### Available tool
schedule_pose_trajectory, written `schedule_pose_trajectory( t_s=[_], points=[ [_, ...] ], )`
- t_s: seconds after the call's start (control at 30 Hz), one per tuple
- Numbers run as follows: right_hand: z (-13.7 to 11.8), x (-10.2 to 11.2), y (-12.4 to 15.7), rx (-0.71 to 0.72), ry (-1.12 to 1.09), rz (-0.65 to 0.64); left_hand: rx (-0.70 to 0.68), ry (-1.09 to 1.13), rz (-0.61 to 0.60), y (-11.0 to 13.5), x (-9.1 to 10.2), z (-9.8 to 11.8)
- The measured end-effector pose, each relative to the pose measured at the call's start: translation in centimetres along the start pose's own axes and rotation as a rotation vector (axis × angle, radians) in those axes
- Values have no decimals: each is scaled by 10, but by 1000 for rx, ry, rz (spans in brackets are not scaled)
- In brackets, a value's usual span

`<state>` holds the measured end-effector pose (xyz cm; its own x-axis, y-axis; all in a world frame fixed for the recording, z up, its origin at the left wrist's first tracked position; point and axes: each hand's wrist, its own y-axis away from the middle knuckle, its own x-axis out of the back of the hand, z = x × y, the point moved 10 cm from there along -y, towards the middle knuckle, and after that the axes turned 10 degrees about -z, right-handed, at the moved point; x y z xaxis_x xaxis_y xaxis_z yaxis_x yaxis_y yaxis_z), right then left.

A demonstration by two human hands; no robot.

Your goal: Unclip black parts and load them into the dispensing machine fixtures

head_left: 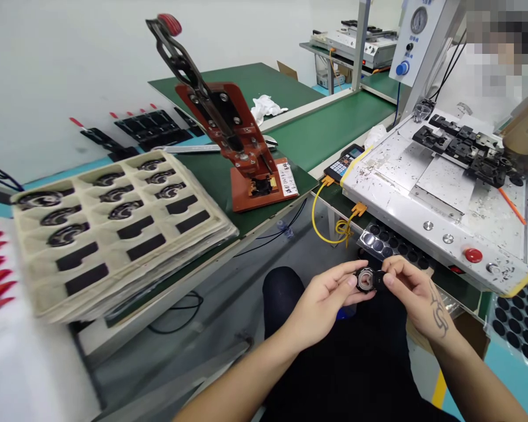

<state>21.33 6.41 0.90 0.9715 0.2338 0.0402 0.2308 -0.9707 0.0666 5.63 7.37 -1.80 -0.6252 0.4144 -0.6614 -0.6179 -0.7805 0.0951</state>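
Between the fingertips of the left hand [321,305] and the right hand [411,293] sits a small round black part [368,280], pinched tight from both sides, up in the air over the lap. Only its edges are held, so I think it could slip and fall to the floor [229,299]. Just past it, a yellow cable [345,227] hangs off the white machine [422,170] and could catch a hand.

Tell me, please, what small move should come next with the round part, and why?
Probably carry the round part left to the red lever press: both the left hand and right hand pinch it over the lap, away from any fixture, and the press lever stands raised.
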Motion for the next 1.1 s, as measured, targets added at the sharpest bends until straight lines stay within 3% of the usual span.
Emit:
schedule_pose_trajectory(
  t_s=[0.27,0.77,1.1],
  points=[
    [-7,-15,-3,40,81,-44,-8,-107,-3,2,-5,1],
    [-9,-15,0,52,156,-12,-20,-173,20,6,-9,3],
    [-17,-12,3,82,296,26,-47,-347,10,8,-15,8]
  ],
)
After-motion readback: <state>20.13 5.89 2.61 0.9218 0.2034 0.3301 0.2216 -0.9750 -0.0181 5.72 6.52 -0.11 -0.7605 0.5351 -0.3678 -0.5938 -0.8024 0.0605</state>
